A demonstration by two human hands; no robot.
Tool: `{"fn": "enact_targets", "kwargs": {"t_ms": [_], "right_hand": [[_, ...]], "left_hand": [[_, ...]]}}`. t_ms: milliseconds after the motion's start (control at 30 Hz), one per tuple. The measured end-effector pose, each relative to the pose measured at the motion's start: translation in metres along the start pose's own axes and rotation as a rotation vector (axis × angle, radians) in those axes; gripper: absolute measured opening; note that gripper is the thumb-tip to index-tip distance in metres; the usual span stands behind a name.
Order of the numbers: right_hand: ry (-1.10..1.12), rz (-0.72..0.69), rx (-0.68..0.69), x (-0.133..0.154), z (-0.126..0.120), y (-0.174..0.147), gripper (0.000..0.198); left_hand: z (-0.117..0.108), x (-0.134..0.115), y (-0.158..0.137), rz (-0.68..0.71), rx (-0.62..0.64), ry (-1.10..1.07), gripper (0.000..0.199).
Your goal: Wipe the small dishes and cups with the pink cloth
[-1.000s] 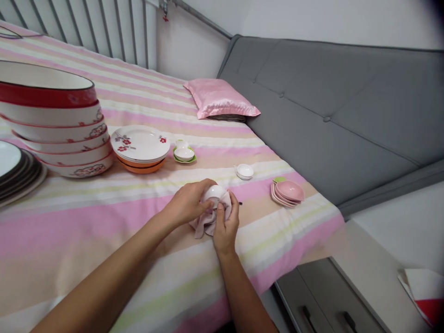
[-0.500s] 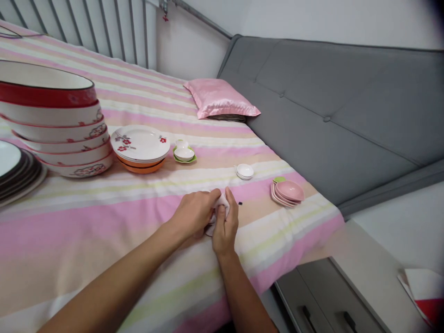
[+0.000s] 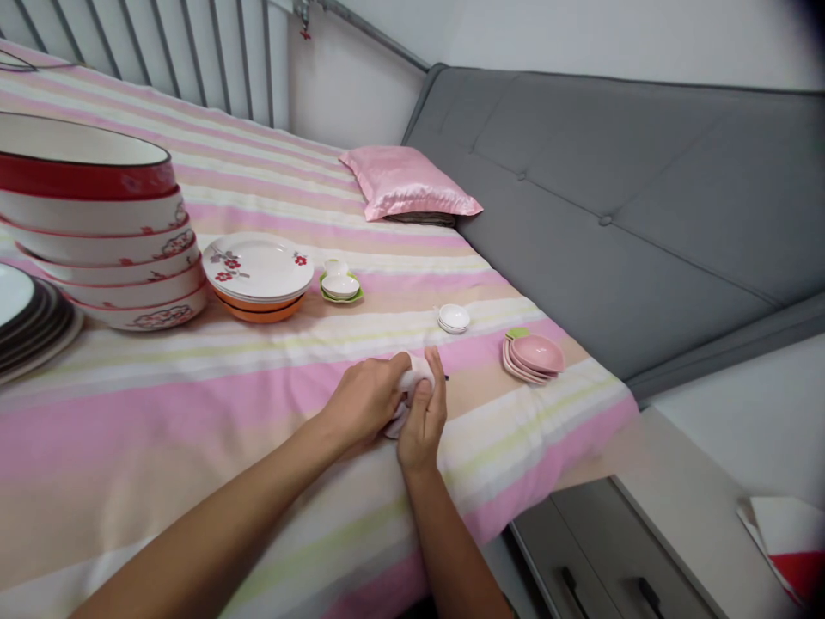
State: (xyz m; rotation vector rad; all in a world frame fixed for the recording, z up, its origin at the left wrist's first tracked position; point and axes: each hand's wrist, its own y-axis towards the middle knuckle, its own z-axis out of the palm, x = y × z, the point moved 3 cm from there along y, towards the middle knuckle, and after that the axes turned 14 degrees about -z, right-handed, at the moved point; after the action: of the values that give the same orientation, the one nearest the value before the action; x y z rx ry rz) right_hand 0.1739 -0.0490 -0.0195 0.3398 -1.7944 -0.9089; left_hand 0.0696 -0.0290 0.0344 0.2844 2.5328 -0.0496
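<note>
My left hand [image 3: 366,394] is closed on a crumpled white cloth [image 3: 420,368] near the front of the bed. My right hand [image 3: 424,423] cups the same cloth from the other side, its thumb pressed against it and its fingers pointing up. Below the cloth, between the palms, shows a pale rounded edge [image 3: 394,426]; my hands hide most of it, so its kind cannot be told. Just past my right fingers lies a tiny dark piece. A stack of small white dishes [image 3: 454,318] sits beyond my hands, and pink leaf-tipped dishes [image 3: 536,356] rest to their right.
Striped bedding [image 3: 271,447] spreads beneath everything. Leftward stand tall stacked bowls [image 3: 122,249], dark-edged plates [image 3: 39,322], flowered plates [image 3: 261,265] over orange bowls and green-edged dishes [image 3: 340,285]. A pink pillow [image 3: 412,185] lies by the grey headboard [image 3: 612,180]. A drawer cabinet [image 3: 599,550] stands lower right.
Both hands have shifted slightly to the right, and the cloth has turned a little between them. The dishes around them stay in place.
</note>
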Motion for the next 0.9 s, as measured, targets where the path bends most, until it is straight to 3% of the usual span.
{"fn": "enact_targets", "kwargs": {"t_ms": [200,400,633,900], "right_hand": [[0.296,0.263,-0.114,-0.020,0.002,-0.003,0.048],[0.382,0.334,-0.125,-0.029,0.005,-0.004,0.051],[0.323,0.266,-0.102,-0.019,0.004,-0.004,0.050],[-0.072,-0.054,0.113,0.007,0.003,-0.001,0.048]], "left_hand": [[-0.004,0.009,0.005,-0.012,0.018,-0.297,0.011],[-0.003,0.011,0.009,-0.024,0.068,-0.466,0.011],[-0.001,0.005,0.006,0.040,0.041,-0.265,0.010],[0.006,0.000,0.000,0.084,-0.022,0.067,0.016]]}}
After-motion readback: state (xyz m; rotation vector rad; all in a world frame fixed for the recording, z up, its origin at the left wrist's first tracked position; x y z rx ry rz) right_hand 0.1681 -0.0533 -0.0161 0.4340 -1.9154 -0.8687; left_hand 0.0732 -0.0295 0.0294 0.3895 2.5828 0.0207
